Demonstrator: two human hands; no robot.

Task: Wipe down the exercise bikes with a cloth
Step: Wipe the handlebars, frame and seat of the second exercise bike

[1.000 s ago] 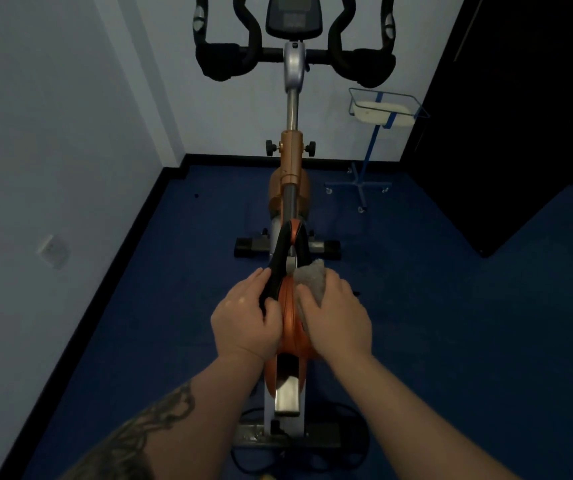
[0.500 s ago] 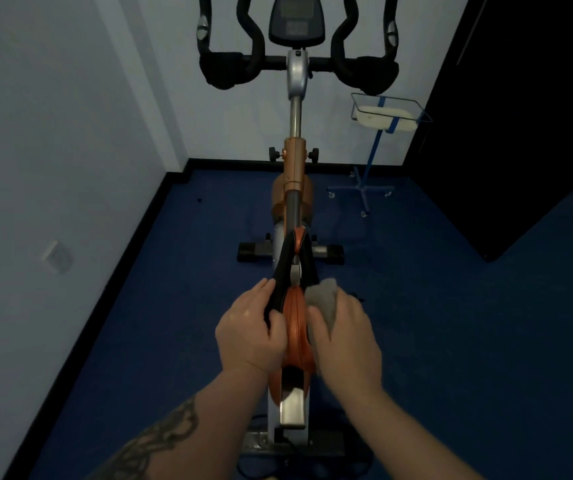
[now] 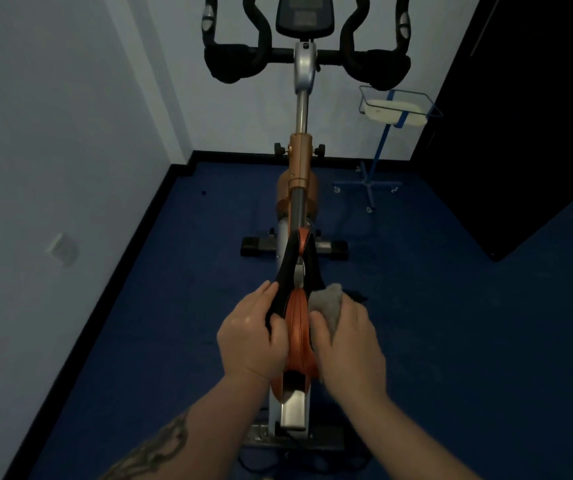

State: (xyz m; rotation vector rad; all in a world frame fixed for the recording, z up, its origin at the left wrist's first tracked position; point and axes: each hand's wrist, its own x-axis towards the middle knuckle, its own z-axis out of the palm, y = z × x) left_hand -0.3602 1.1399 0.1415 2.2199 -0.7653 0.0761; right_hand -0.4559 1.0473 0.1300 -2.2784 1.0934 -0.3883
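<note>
right hand (image 3: 349, 344) fingers grasp the cloth (image 3: 326, 303) against the saddle (image 3: 299, 327); left hand (image 3: 250, 337) grips its edge.

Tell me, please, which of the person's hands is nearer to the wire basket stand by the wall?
The right. The right hand presses the grey cloth on the saddle's right side, the side where the basket stand is; the left hand grips the saddle's far side.
</note>
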